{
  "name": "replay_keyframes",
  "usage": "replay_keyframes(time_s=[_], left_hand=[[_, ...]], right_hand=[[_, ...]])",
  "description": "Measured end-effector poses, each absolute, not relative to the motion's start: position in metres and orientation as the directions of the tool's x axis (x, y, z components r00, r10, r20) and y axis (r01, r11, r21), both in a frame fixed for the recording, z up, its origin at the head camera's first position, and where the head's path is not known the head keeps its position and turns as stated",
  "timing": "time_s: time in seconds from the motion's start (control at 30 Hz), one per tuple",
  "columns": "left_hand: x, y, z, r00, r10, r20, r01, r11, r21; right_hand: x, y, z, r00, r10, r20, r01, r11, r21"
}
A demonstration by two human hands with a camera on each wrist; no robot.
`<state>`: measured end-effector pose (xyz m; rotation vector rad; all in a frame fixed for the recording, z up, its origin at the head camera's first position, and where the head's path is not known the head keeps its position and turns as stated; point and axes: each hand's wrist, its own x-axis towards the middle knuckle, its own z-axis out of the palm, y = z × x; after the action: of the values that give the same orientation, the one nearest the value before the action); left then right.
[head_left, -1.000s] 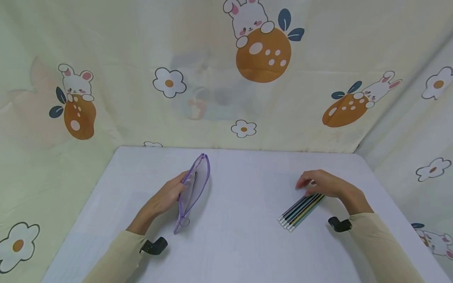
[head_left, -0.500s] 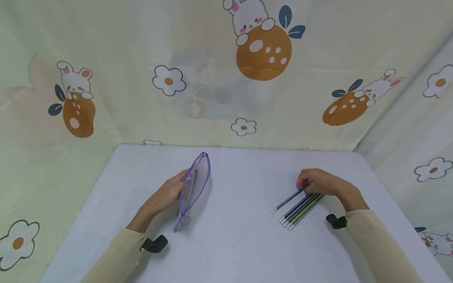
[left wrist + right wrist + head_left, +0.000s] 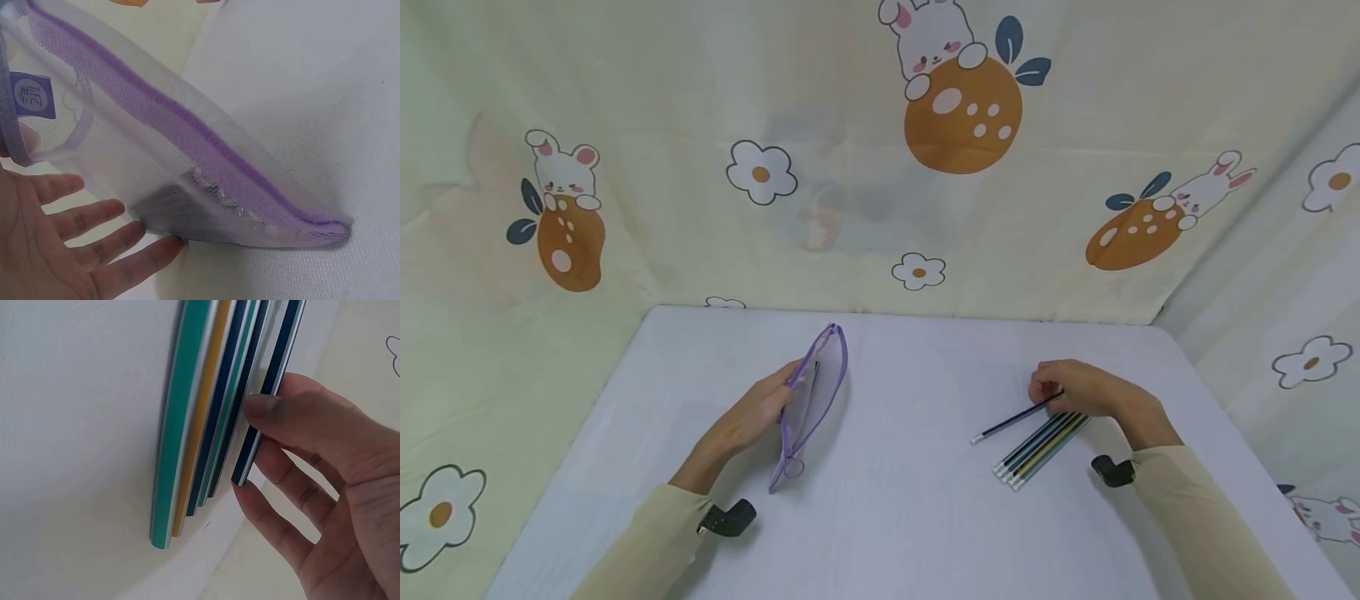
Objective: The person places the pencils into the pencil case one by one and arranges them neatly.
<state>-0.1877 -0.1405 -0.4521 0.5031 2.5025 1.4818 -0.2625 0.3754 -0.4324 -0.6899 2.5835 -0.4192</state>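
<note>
A purple-edged mesh pencil case (image 3: 833, 404) stands with its mouth apart on the left half of the table. My left hand (image 3: 756, 414) holds it by its near-left side; in the left wrist view several fingers (image 3: 94, 215) spread along the mesh. Inside the case lies a slim dark pencil (image 3: 810, 392). My right hand (image 3: 1086, 387) pinches a dark blue striped pencil (image 3: 284, 344) between thumb and fingers, its white end tilted down to the left. Beside it lies a row of striped pencils, including a green one (image 3: 178, 412) and a yellow one (image 3: 201, 412).
The white table (image 3: 895, 517) spreads between the two hands. Behind it hangs a cream curtain (image 3: 662, 225) printed with rabbits and flowers. A black wrist camera (image 3: 727, 518) sits on the left sleeve, another wrist camera (image 3: 1112, 471) on the right.
My right hand has taken the dark blue pencil from the row's left side and swung its white end out to the left. The left hand and the pencil case stay almost still.
</note>
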Motion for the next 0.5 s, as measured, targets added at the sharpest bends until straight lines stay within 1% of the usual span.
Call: replay_keyframes(time_s=[0.1, 0.2, 0.37, 0.5], left_hand=[[-0.188, -0.141, -0.452, -0.925, 0.38, 0.012, 0.194, 0.442, 0.876], [-0.188, -0.14, -0.452, -0.926, 0.377, 0.01, 0.191, 0.444, 0.876], [-0.189, -0.14, -0.453, -0.927, 0.375, 0.009, 0.187, 0.44, 0.878], [-0.189, -0.141, -0.454, -0.925, 0.379, 0.008, 0.187, 0.436, 0.88]], right_hand=[[-0.262, 0.375, -0.43, -0.787, -0.533, -0.311, -0.399, 0.824, -0.402], [-0.263, 0.374, -0.428, -0.786, -0.552, -0.281, -0.426, 0.811, -0.401], [-0.264, 0.367, -0.421, -0.773, -0.592, -0.228, -0.503, 0.791, -0.349], [-0.266, 0.359, -0.413, -0.755, -0.624, -0.203, -0.546, 0.769, -0.331]])
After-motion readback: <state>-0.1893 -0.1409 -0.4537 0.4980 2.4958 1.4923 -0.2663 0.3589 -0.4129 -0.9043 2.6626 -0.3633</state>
